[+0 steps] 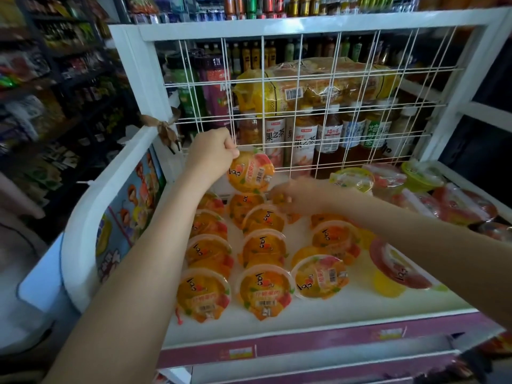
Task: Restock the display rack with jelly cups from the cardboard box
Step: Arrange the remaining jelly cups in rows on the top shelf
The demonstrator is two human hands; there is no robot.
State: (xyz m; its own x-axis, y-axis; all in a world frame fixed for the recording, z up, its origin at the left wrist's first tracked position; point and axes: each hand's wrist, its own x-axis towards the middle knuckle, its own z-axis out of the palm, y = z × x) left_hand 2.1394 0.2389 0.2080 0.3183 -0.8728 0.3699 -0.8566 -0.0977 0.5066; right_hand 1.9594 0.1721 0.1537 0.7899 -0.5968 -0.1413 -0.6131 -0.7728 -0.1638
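Left hand (212, 151) has its fingers curled, pinching the lid edge of an orange jelly cup (250, 173), which hangs tilted just below the fingertips, close in front of the wire grid (302, 106). Right hand (300, 196) is blurred, fingers reaching left over the back-row cups, and I cannot tell if they grip anything. Rows of orange cups (263, 250) lie on the rack shelf (360, 300) below both sets of fingers, with red-lidded cups (399, 267) right of the right hand.

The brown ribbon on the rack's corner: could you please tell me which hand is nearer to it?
Left. The left hand is just right of the ribbon, pinching a jelly cup; the right hand is farther right and lower, over the back cups.
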